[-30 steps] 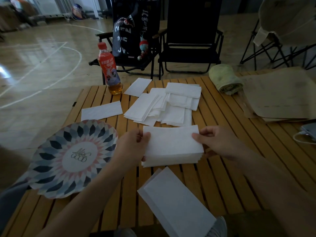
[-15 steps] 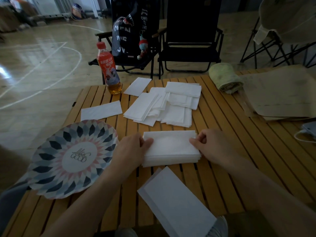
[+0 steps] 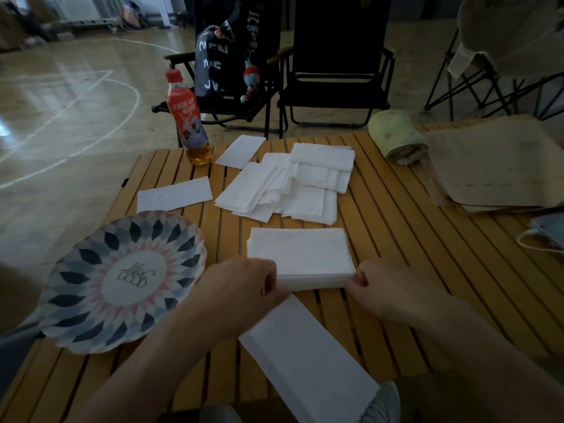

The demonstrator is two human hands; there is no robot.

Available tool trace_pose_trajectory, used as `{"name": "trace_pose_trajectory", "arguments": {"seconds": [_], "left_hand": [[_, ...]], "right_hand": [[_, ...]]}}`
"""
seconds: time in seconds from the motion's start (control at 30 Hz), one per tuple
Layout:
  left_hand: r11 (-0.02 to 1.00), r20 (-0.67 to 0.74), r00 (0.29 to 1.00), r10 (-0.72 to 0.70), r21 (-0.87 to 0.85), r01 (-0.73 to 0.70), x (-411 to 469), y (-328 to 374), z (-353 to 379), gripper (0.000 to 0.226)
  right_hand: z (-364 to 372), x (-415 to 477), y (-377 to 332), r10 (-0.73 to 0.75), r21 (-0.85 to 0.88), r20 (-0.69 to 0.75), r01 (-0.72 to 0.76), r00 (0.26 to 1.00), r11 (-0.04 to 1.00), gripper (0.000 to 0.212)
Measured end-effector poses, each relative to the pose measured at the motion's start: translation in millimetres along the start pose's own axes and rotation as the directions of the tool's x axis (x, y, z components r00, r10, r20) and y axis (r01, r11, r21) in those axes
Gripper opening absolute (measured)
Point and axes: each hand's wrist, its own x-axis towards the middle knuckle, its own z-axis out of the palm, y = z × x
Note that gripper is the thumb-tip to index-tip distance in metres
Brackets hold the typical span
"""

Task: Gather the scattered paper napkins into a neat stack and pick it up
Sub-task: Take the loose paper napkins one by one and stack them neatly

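A squared stack of white paper napkins point(image 3: 300, 254) lies flat on the wooden slat table point(image 3: 412, 254) in front of me. My left hand point(image 3: 244, 285) presses against the stack's near left corner, and my right hand point(image 3: 384, 285) pinches its near right corner. A loose heap of napkins point(image 3: 287, 184) lies fanned out behind the stack. Single napkins lie at the left point(image 3: 174, 194), near the bottle point(image 3: 241, 151), and at the table's near edge point(image 3: 308, 361).
A patterned paper plate point(image 3: 122, 279) sits at my left. An orange drink bottle point(image 3: 187, 117) stands at the far left edge. A rolled green towel point(image 3: 396, 137), brown paper sheets point(image 3: 500, 166) and a cabled device point(image 3: 546, 228) lie to the right. Black folding chairs point(image 3: 335, 65) stand behind.
The stack went from tilted up between my hands to lying flat on the table. Both hands slid toward me, from its side edges to its near corners.
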Motion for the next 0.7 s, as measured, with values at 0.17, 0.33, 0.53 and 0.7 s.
{"name": "trace_pose_trajectory", "arguments": {"seconds": [0.17, 0.33, 0.53, 0.7], "left_hand": [[0.994, 0.300, 0.953, -0.040, 0.113, 0.006, -8, 6, 11, 0.033], [0.993, 0.345, 0.936, -0.064, 0.119, 0.024, -4, 5, 12, 0.036], [0.994, 0.342, 0.939, -0.042, 0.112, 0.004, -6, 4, 10, 0.040], [0.992, 0.400, 0.914, -0.070, 0.120, 0.024, -7, 2, 7, 0.040]], "right_hand": [[1, -18, -14, -0.061, 0.060, 0.311, 0.045, 0.948, 0.997, 0.043], [21, -28, -28, -0.174, 0.086, 0.322, 0.155, 0.931, 0.984, 0.050], [21, -23, -30, -0.189, 0.068, 0.335, 0.177, 0.923, 0.982, 0.039], [6, -26, -29, -0.255, 0.143, 0.322, 0.219, 0.912, 0.965, 0.016]]}}
